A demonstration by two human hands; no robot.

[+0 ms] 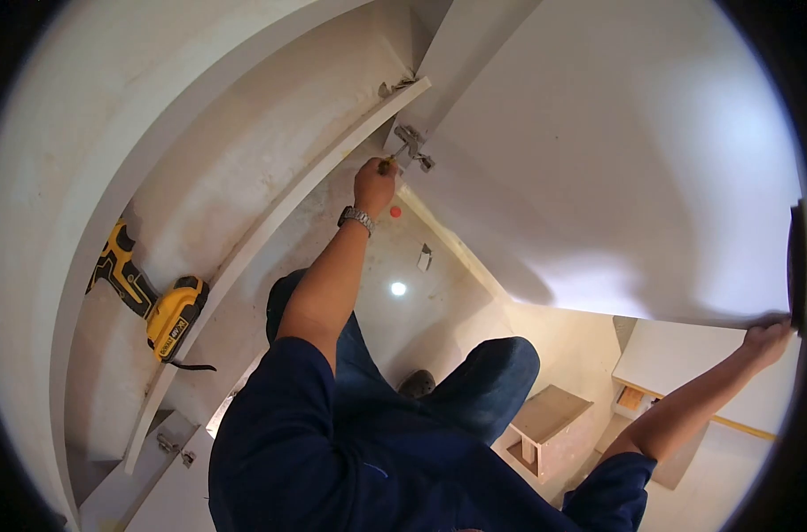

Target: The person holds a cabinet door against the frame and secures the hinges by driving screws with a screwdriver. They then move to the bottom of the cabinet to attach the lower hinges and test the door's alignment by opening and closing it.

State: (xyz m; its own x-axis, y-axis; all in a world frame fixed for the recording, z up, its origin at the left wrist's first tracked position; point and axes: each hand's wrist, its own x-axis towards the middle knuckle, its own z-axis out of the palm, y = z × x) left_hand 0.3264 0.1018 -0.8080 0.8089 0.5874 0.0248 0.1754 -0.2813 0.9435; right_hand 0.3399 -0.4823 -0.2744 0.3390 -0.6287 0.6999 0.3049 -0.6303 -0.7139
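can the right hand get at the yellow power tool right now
Probably not: the right hand seems to be holding the edge of the white door, and the yellow power tool lies on the opposite side, beyond the left arm.

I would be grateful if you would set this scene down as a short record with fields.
Left hand: closed around a small tool, at the hinge
Left wrist: metal-band watch
Right hand: at the edge of the white door
Hinge: metal, beside the door's edge
Power tool: yellow and black, at the left, front end hidden
Floor: small red round object near the left hand
Unclear: exact type of the small tool
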